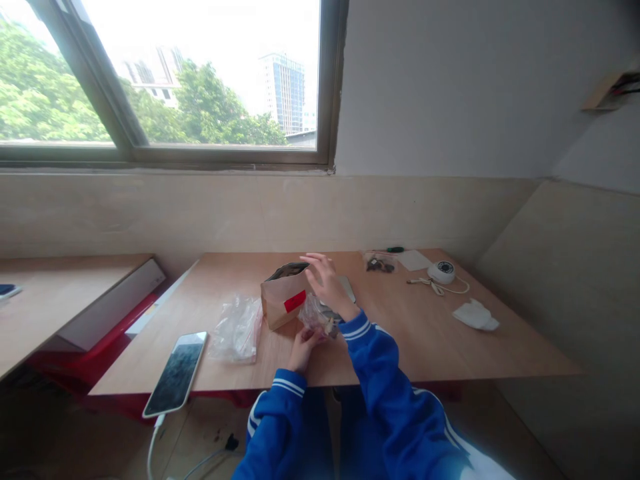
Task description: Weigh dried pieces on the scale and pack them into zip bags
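Observation:
Fingers of my left hand (303, 348) are closed on a clear plastic bag (314, 312) with small brownish pieces in it. My right hand (327, 283) is raised over that bag, its fingers stretched out beside the top of a brown paper bag (280, 303). The paper bag stands upright with its mouth open and bears a red label (295, 301). What lies inside it is too dark to name. Behind my right wrist a pale flat thing (347, 288) shows in part.
Clear plastic bags (237, 330) lie left of the paper bag. A phone (177, 373) with a cable overhangs the front edge. To the right are a bag of dark parts (381, 264), a screwdriver (395, 249), a white dome camera (441, 271) with its cord, and a crumpled white tissue (476, 315).

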The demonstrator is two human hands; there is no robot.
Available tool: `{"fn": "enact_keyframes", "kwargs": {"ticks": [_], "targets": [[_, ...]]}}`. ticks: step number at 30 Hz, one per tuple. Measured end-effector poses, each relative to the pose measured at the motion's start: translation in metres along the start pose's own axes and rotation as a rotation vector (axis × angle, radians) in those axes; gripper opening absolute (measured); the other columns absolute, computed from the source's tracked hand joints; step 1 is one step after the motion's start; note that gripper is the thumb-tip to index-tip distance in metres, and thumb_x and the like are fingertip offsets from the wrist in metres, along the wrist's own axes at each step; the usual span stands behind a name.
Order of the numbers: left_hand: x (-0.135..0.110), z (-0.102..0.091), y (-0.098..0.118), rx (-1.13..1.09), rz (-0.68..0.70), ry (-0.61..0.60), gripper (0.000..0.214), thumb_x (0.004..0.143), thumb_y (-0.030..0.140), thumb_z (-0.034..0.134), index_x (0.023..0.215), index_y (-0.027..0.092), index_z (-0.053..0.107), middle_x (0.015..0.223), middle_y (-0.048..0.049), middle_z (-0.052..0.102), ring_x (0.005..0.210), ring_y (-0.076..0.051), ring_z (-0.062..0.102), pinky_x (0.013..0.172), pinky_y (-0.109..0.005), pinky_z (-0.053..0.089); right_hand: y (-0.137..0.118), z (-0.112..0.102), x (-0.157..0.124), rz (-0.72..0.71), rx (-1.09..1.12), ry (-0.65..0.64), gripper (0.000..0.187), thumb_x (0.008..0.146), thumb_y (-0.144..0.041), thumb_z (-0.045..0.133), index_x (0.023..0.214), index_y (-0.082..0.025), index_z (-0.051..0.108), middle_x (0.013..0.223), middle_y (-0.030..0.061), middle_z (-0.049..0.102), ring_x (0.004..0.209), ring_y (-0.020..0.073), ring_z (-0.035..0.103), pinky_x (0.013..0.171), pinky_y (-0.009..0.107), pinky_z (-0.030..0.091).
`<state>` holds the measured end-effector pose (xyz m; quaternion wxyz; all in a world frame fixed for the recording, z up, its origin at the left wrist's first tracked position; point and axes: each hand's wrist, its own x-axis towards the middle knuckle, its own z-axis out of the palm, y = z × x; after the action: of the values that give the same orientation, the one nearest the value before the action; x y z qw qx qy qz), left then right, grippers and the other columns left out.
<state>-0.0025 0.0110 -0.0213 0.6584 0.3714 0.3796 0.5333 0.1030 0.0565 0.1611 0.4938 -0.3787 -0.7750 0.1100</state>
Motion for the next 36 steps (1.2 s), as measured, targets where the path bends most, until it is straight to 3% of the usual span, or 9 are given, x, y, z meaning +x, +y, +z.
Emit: {"fn": "enact_keyframes", "kwargs": {"ticks": [3,5,8,12,16,22,26,31,36], "targets": [[0.0,0.001,0.0,-0.009,0.009,0.008,0.041,0.06,0.04,0.079,0.091,0.014,0.07,0.088,-0.007,0.071,0.082,-0.021,0.065,0.08,-0.037,0.052,0.012,-0.019,-0.03,0.163,0.111,0.02,0.028,0.087,-0.014,0.039,0.09,-0.02,0.067,0.091,0.0045,0.065,0.091,0.0177,0.06,0.086,0.033,0.046],[0.0,0.001,-0.001,-0.011,0.014,0.006,0.041,0.06,0.039,0.079,0.092,0.014,0.07,0.089,-0.0069,0.071,0.084,-0.021,0.064,0.082,-0.037,0.052,0.025,-0.026,-0.053,0.278,0.122,-0.079,0.029,0.082,-0.009,0.04,0.08,-0.019,0.068,0.082,0.0032,0.067,0.082,0.0169,0.062,0.079,0.031,0.049],[0.001,-0.001,-0.002,-0.004,0.025,0.009,0.042,0.061,0.039,0.079,0.094,0.014,0.069,0.09,-0.0077,0.071,0.086,-0.021,0.064,0.085,-0.038,0.051,0.045,-0.026,-0.08,0.381,0.118,-0.282,0.029,0.076,-0.005,0.045,0.086,-0.018,0.07,0.091,0.0051,0.07,0.09,0.0188,0.064,0.084,0.033,0.049],[0.002,-0.003,-0.002,0.021,0.044,0.005,0.043,0.061,0.04,0.078,0.093,0.014,0.069,0.094,-0.0083,0.071,0.092,-0.024,0.064,0.09,-0.041,0.049,0.057,-0.014,-0.095,0.36,0.196,-0.423,0.038,0.072,-0.01,0.061,0.109,-0.019,0.064,0.119,0.0091,0.062,0.108,0.0224,0.059,0.091,0.036,0.048],[0.002,-0.006,-0.004,0.019,0.063,0.012,0.042,0.06,0.038,0.078,0.094,0.016,0.067,0.096,-0.007,0.071,0.098,-0.025,0.063,0.096,-0.043,0.045,0.058,-0.003,-0.093,0.357,0.157,-0.516,0.04,0.067,-0.013,0.071,0.106,-0.019,0.065,0.108,0.0084,0.066,0.101,0.0249,0.061,0.088,0.039,0.049],[0.001,-0.005,-0.003,0.027,0.078,0.077,0.052,0.054,0.027,0.082,0.101,0.014,0.063,0.099,-0.0091,0.069,0.098,-0.025,0.063,0.096,-0.042,0.044,0.052,0.0,-0.086,0.42,0.171,-0.474,0.034,0.067,-0.001,0.064,0.097,-0.016,0.067,0.101,0.0085,0.068,0.093,0.0228,0.063,0.083,0.036,0.051],[-0.002,-0.001,0.003,0.054,0.064,0.022,0.048,0.051,0.024,0.083,0.095,0.016,0.064,0.097,-0.008,0.07,0.097,-0.025,0.064,0.097,-0.043,0.045,0.046,-0.002,-0.085,0.439,0.26,-0.393,0.034,0.072,-0.006,0.062,0.104,-0.017,0.065,0.108,0.0086,0.066,0.093,0.0204,0.064,0.083,0.035,0.051],[-0.004,0.003,0.004,0.051,0.067,-0.065,0.047,0.058,0.025,0.08,0.102,0.017,0.064,0.114,-0.011,0.067,0.113,-0.027,0.058,0.104,-0.044,0.039,0.043,0.003,-0.088,0.45,0.32,-0.442,0.03,0.075,-0.018,0.065,0.105,-0.016,0.064,0.101,0.0096,0.069,0.091,0.0229,0.066,0.082,0.038,0.053],[-0.002,0.0,-0.002,0.101,0.09,-0.083,0.058,0.054,0.019,0.082,0.109,0.017,0.062,0.121,-0.0125,0.062,0.118,-0.027,0.055,0.105,-0.043,0.038,0.038,0.007,-0.087,0.493,0.394,-0.411,0.031,0.076,-0.02,0.064,0.107,-0.016,0.062,0.108,0.011,0.067,0.094,0.023,0.066,0.082,0.038,0.053]]}}
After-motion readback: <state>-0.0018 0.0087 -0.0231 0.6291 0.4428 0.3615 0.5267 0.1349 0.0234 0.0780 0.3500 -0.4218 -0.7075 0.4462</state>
